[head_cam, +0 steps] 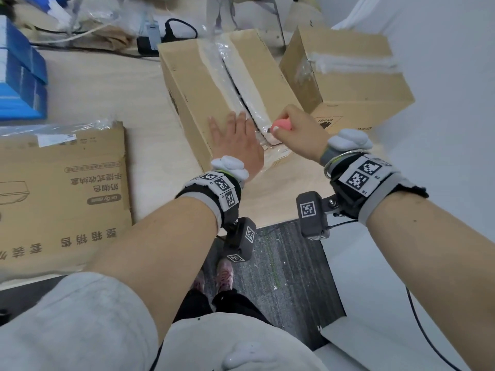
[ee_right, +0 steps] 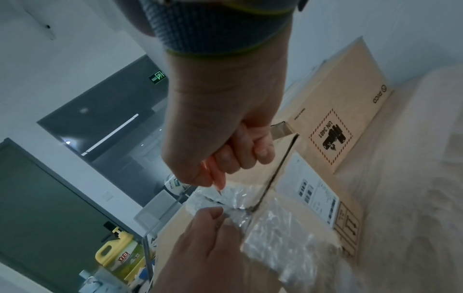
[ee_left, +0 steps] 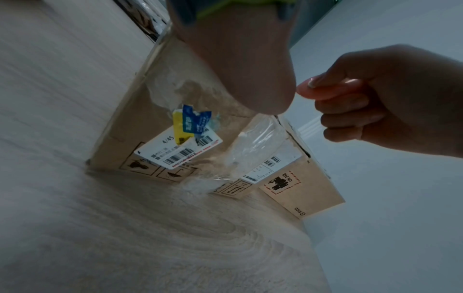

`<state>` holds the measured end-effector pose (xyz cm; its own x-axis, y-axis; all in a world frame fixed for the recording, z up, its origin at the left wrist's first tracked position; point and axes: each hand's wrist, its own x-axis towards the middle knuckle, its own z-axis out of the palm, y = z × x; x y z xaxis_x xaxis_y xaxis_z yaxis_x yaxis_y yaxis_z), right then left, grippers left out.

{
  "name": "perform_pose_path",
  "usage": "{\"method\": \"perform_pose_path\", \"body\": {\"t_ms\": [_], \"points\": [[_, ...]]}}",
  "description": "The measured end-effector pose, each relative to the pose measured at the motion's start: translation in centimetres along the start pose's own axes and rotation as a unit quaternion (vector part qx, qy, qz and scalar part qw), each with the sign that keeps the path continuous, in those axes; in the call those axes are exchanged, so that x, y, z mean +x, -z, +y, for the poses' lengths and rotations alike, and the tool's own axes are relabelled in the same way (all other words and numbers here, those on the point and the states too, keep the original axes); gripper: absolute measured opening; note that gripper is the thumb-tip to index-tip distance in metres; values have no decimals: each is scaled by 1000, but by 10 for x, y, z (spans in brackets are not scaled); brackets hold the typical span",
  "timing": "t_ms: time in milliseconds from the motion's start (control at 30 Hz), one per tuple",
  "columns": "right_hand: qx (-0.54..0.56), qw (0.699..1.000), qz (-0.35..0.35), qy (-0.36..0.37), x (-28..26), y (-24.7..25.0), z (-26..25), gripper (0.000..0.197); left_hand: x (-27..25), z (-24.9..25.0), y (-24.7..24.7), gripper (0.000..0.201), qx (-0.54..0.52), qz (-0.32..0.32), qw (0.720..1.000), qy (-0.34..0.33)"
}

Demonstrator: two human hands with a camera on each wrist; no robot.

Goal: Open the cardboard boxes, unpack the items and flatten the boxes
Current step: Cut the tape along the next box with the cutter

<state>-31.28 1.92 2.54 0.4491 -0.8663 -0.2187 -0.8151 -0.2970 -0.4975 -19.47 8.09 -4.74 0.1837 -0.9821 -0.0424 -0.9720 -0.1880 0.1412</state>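
Left hand (head_cam: pixel 239 141) lies flat, fingers spread, steadying the long taped brown cardboard box (head_cam: pixel 198 84) on the tabletop (head_cam: pixel 112 87). Right hand (head_cam: pixel 296 129) grip is closed around the pink-handled cutter (head_cam: pixel 281 125): keep the blade shallow along the seam, clear of the left fingers.

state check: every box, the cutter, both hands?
long box: upright, top seam slit, flaps not lifted
second box: taped shut, untouched
flattened box: flat on table
pink cutter: blade tip at long box's near seam end
left hand: flat, presses long box's top
right hand: grips pink cutter
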Motion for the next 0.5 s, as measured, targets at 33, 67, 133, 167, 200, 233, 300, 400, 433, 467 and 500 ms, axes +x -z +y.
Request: {"method": "perform_pose_path", "body": {"t_ms": [33,67,133,167,200,233,300,400,433,467,500], "points": [[11,1000,16,4,2,1,-2,16,-1,0,0,59,-11,3,1000,-4],[21,999,26,7,6,1,-4,19,-2,0,2,58,-25,8,1000,-7],[19,1000,22,12,12,-2,-7,23,-4,-2,1,54,-43,24,998,-24],[8,1000,9,15,15,-4,-9,23,-6,-4,1,55,-43,35,998,-36],[-4,1000,-5,18,17,-7,-9,24,-7,-6,1,59,-40,41,997,-50],[-14,1000,-13,21,18,-10,-9,24,-7,-8,1,65,-36,33,997,-63],[-21,999,-18,19,20,-12,-10,24,-7,-11,1,76,-15,-24,996,-85],[-34,999,-28,17,22,-16,-13,24,-5,-13,-1,74,25,-54,994,-95],[-47,998,-34,18,22,-17,-14,24,-6,-12,-2,73,31,-54,994,-94],[-63,997,-42,18,23,-17,-14,24,-6,-11,-3,73,35,-55,994,-93],[-78,995,-53,15,24,-17,-15,24,-6,-10,-3,72,37,-58,993,-92]]}}
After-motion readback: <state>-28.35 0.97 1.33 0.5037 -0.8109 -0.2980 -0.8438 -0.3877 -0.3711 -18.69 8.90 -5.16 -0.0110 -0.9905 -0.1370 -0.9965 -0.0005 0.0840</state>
